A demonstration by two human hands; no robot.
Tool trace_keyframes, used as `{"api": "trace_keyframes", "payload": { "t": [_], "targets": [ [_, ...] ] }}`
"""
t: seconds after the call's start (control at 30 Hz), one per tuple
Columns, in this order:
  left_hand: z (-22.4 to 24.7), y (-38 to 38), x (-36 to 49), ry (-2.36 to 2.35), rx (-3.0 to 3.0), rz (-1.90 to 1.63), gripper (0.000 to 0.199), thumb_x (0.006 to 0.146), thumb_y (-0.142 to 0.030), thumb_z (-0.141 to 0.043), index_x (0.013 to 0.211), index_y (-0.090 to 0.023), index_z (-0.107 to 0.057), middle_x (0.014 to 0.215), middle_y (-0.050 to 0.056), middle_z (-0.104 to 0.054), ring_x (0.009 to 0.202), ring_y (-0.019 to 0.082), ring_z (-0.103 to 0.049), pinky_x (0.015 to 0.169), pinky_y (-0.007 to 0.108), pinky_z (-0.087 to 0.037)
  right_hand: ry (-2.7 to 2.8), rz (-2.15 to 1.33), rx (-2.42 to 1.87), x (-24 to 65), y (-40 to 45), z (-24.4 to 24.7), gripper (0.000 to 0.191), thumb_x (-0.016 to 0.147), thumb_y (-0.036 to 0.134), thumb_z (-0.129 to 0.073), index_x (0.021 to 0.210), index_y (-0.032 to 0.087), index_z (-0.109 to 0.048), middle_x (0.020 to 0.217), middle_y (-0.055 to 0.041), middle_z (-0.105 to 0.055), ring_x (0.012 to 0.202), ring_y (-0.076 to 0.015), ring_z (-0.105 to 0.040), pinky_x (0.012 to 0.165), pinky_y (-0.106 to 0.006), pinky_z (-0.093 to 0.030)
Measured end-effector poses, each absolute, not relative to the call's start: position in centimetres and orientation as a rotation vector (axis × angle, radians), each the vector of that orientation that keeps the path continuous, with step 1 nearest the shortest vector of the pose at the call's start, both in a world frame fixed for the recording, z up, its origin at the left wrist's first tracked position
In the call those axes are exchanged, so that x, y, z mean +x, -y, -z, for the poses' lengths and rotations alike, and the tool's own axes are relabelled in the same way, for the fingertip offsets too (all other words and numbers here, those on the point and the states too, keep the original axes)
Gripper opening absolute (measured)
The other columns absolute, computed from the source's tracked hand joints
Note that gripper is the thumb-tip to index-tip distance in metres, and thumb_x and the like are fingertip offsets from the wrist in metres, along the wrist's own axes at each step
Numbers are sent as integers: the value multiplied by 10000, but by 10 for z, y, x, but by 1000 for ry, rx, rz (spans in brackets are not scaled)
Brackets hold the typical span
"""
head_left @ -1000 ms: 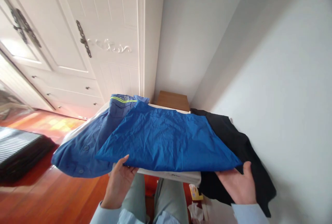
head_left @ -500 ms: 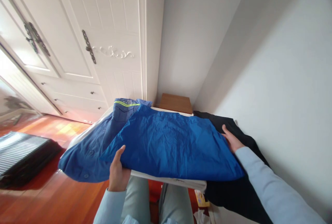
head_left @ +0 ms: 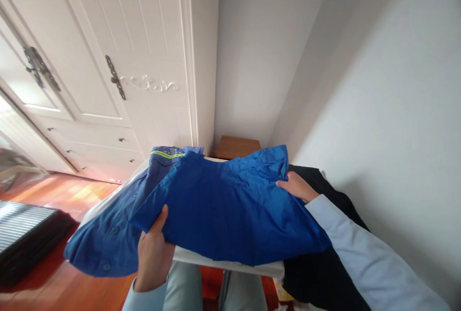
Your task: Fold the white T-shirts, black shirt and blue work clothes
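Note:
A bright blue cloth garment [head_left: 223,205] spreads across a white board in front of me. My left hand [head_left: 154,248] grips its lower left edge, thumb on top and the other fingers hidden beneath. At the upper right, my right hand [head_left: 297,186] pinches the cloth, and that corner is lifted and bunched. A darker blue shirt [head_left: 118,220] with a yellow-green stripe and buttons lies at the left, partly under the bright blue garment. Black cloth [head_left: 317,277] hangs at the right, beneath my right forearm.
A white wardrobe [head_left: 151,42] with dark handles stands at the left and ahead. Beyond the board is a brown wooden piece [head_left: 238,147]. A grey wall [head_left: 389,109] rises on the right. A dark ribbed case [head_left: 32,239] lies on the reddish wooden floor [head_left: 82,200].
My right hand has moved left and turned inward, raising the garment's upper right corner. My left hand still holds the lower left edge. The view has shifted slightly.

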State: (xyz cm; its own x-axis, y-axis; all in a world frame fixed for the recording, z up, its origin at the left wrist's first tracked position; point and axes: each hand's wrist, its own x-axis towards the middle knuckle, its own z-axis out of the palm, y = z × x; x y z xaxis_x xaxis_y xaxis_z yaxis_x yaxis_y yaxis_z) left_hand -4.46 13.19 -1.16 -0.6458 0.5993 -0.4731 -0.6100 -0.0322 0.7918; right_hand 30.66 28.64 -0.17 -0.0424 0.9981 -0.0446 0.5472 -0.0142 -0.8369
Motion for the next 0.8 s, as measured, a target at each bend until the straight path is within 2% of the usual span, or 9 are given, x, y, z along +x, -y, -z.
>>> {"api": "trace_keyframes", "payload": {
  "t": [0.1,0.23,0.33,0.43,0.5,0.63,0.8],
  "targets": [
    [5,-128,-46,-1420,78,-1789,311,817,-256,-759,1126,-263,-721,1164,24,-757,1201,302,-654,949,425,-610,1661,-662,-1692,323,-241,-19,189,710,331,-716,804,176,-769,917,-145,-785,939,-349,-714,901,-409,-518],
    [-1,-127,-42,-1405,228,-1724,329,804,-289,-759,1131,-284,-725,1159,8,-758,1210,334,-645,920,438,-628,1515,-437,-1861,353,-147,-22,413,715,617,-615,704,224,-743,753,-109,-773,756,-339,-724,711,-378,-558],
    [-18,-137,-24,-1360,251,-1605,355,764,-234,-773,1112,-294,-736,1123,-8,-769,1158,330,-675,892,409,-641,1270,-307,-2058,366,-74,-7,518,687,744,-561,488,266,-591,511,-69,-661,550,-288,-656,548,-343,-521],
    [-39,-156,8,-1280,270,-1461,376,766,-145,-724,1116,-281,-739,1041,3,-785,1064,315,-718,856,424,-647,1076,-251,-2187,367,-16,9,607,692,816,-518,415,277,-480,408,-47,-564,439,-238,-568,451,-322,-460],
    [-46,-169,30,-1236,315,-1356,339,777,-108,-692,1087,-234,-748,972,35,-790,1004,314,-736,837,440,-647,970,-217,-2232,366,11,16,634,675,855,-497,439,268,-533,432,-54,-595,464,-248,-595,473,-324,-482],
    [-37,-188,67,-1193,360,-1260,234,784,-82,-691,994,-165,-753,871,75,-784,933,310,-753,816,434,-648,723,-215,-2266,362,41,22,619,648,837,-548,589,241,-705,639,-95,-743,691,-340,-729,582,-345,-566],
    [-36,-221,94,-1071,448,-1250,225,770,-47,-699,978,-118,-749,846,100,-776,865,296,-760,838,426,-639,591,-150,-2188,356,46,26,571,688,769,-612,744,226,-781,809,-110,-787,922,-410,-737,679,-393,-611]
  ]
}}
